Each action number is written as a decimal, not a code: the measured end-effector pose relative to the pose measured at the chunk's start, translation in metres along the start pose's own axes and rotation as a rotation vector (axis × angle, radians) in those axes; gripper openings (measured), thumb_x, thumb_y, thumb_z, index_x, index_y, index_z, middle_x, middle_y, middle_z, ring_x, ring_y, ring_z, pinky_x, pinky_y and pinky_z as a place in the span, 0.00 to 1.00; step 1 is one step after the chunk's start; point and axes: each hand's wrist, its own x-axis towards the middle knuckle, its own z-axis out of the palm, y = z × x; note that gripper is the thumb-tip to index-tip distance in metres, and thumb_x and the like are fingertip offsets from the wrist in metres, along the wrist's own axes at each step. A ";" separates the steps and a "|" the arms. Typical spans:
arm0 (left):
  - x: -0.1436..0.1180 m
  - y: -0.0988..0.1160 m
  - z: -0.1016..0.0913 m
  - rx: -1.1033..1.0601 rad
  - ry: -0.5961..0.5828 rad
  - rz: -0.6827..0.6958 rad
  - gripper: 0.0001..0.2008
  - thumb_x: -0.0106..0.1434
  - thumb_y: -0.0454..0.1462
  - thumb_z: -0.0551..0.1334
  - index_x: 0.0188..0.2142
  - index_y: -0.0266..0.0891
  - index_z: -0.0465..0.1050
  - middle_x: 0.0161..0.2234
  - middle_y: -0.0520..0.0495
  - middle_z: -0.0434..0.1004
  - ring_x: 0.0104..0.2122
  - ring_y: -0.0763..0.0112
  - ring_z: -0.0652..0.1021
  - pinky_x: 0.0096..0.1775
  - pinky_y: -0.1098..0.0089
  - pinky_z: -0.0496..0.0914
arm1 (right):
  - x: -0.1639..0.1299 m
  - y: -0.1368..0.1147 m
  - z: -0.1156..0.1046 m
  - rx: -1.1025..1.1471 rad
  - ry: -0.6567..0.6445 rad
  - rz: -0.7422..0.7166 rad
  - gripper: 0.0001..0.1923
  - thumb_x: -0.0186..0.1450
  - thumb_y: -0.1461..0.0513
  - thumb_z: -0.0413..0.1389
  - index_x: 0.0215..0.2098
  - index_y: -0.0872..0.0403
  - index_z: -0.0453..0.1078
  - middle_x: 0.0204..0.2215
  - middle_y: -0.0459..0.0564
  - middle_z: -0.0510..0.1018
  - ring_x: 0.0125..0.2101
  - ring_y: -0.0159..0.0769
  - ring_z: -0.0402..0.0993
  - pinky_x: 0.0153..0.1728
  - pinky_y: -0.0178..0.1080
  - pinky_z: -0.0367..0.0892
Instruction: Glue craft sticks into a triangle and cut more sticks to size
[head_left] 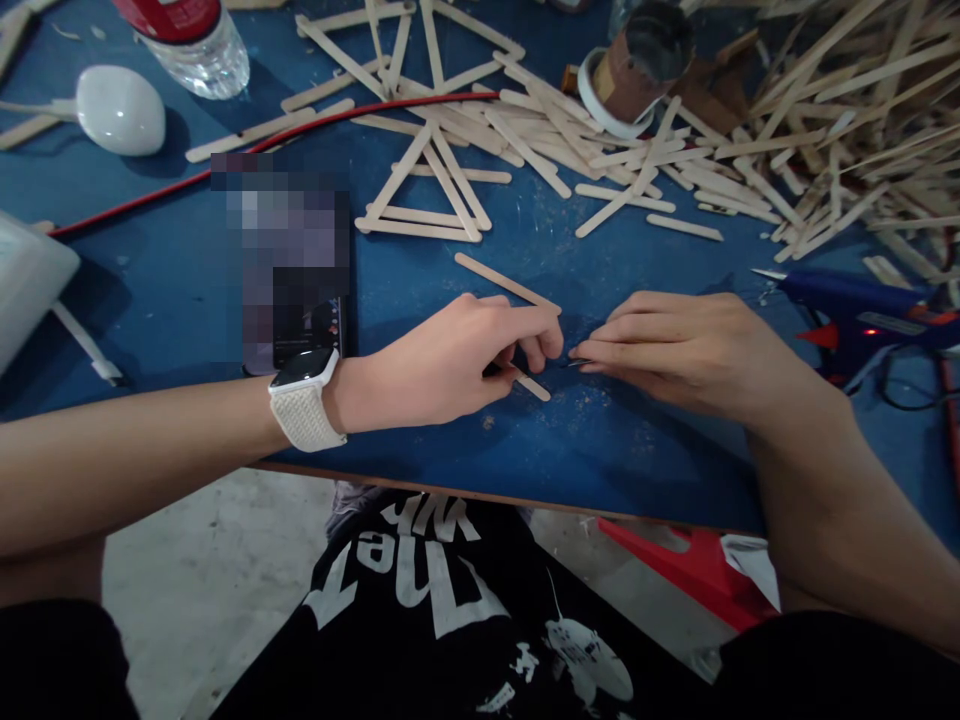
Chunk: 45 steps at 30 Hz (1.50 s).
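Observation:
My left hand point(465, 358), with a watch point(306, 372) at its wrist, is curled low over the table with its fingers bent. A short length of wooden craft stick point(534, 385) shows below its fingertips, and the rest of the stick is hidden by the hand. Just beyond the knuckles lies another craft stick point(506, 282). To the right, my right hand point(667, 350) has its thumb and fingers pressed together on a thin, dark, metallic-looking piece point(576, 363). Only the tip of that piece shows. The two hands' fingertips are close but apart.
Triangles of joined craft sticks point(420, 232) lie ahead, beside a large loose pile point(810, 180). A blue glue gun point(855, 310) with a lit red light is at the right. A phone point(307, 330), red cable point(360, 112), white charger point(120, 110) and bottle point(199, 60) occupy the left.

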 end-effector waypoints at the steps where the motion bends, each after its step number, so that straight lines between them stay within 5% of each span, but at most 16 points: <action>1: 0.000 0.000 0.000 0.002 0.003 0.004 0.21 0.68 0.17 0.66 0.52 0.39 0.83 0.48 0.48 0.94 0.46 0.68 0.91 0.45 0.73 0.83 | 0.000 0.000 0.001 0.003 -0.002 0.003 0.09 0.84 0.68 0.65 0.57 0.50 0.84 0.47 0.51 0.94 0.43 0.44 0.89 0.36 0.46 0.83; 18: -0.001 -0.001 0.000 0.011 0.007 -0.001 0.20 0.68 0.18 0.66 0.51 0.40 0.82 0.47 0.48 0.94 0.46 0.66 0.92 0.46 0.71 0.83 | -0.006 0.011 0.013 -0.064 0.006 -0.039 0.09 0.83 0.62 0.65 0.58 0.46 0.86 0.46 0.48 0.93 0.42 0.42 0.90 0.35 0.42 0.78; 27: -0.002 -0.003 0.002 -0.001 0.022 0.019 0.23 0.66 0.16 0.66 0.52 0.39 0.82 0.47 0.49 0.93 0.44 0.69 0.91 0.45 0.71 0.83 | 0.013 0.012 0.008 -0.117 0.025 -0.141 0.08 0.84 0.62 0.62 0.49 0.50 0.86 0.42 0.51 0.92 0.37 0.42 0.88 0.31 0.42 0.74; 37: -0.002 -0.002 0.003 -0.007 0.030 0.025 0.23 0.67 0.15 0.64 0.53 0.39 0.82 0.46 0.48 0.93 0.46 0.68 0.90 0.45 0.71 0.83 | 0.007 0.006 0.003 -0.140 0.050 -0.139 0.12 0.84 0.72 0.61 0.56 0.51 0.81 0.47 0.51 0.94 0.42 0.41 0.88 0.37 0.43 0.78; 45: -0.003 -0.002 0.001 0.032 0.017 0.014 0.23 0.69 0.17 0.65 0.55 0.40 0.84 0.49 0.49 0.94 0.43 0.69 0.90 0.46 0.70 0.84 | -0.001 0.013 0.005 -0.077 0.043 -0.110 0.10 0.86 0.69 0.60 0.59 0.50 0.80 0.49 0.51 0.94 0.47 0.42 0.90 0.40 0.43 0.79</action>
